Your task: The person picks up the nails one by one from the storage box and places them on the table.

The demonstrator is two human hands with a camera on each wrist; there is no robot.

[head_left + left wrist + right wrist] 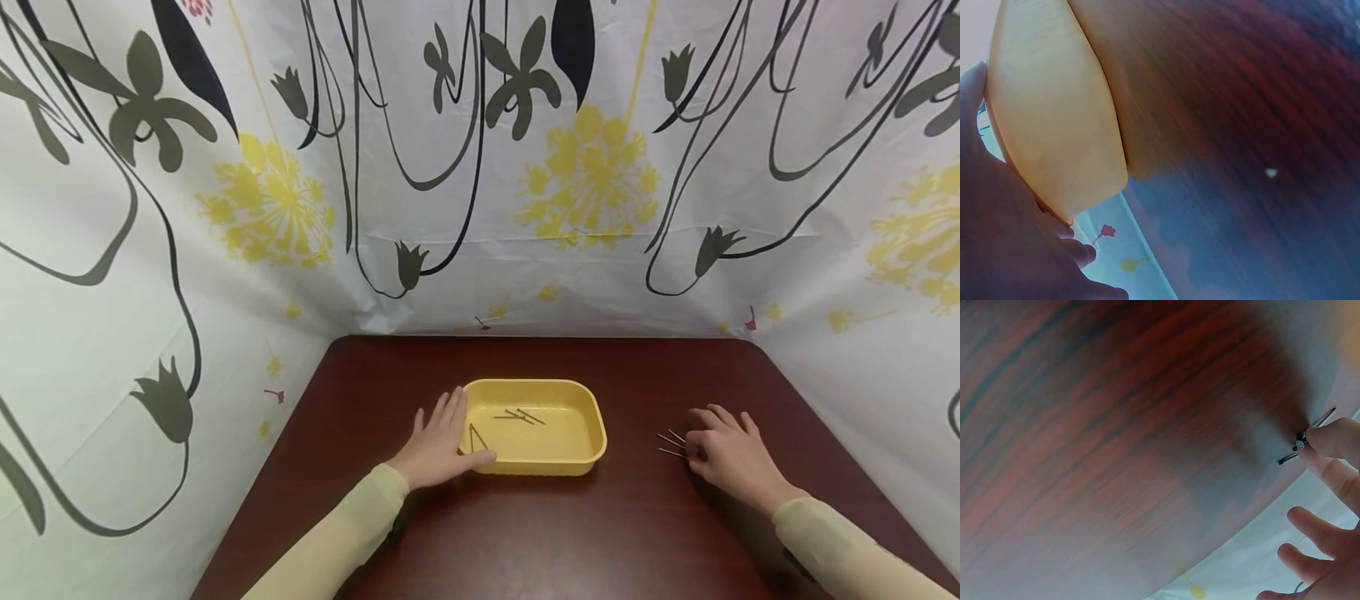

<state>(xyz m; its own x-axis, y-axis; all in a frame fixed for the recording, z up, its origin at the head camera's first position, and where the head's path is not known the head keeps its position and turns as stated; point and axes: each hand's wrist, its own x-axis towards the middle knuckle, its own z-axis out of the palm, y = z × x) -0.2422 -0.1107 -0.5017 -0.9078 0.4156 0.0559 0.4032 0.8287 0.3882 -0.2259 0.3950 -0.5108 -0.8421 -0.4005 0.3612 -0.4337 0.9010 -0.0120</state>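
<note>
A yellow plastic tray (540, 468) stands on the table with several thin dark nails (520, 416) lying inside it. My left hand (438, 442) rests on the tray's left end, fingers straight along the side and thumb over the near rim. In the left wrist view the tray's outer wall (1057, 112) is beside that hand. To the right of the tray, my right hand (726, 450) is low over a small group of nails (671, 451). Seen from the right wrist, thumb and forefinger pinch a nail (1299, 444) near its head, while the other fingers are spread.
The dark red-brown wooden table (540, 533) has rounded far corners. White sheeting (465, 208) with a flower print hangs right behind the table and along both sides.
</note>
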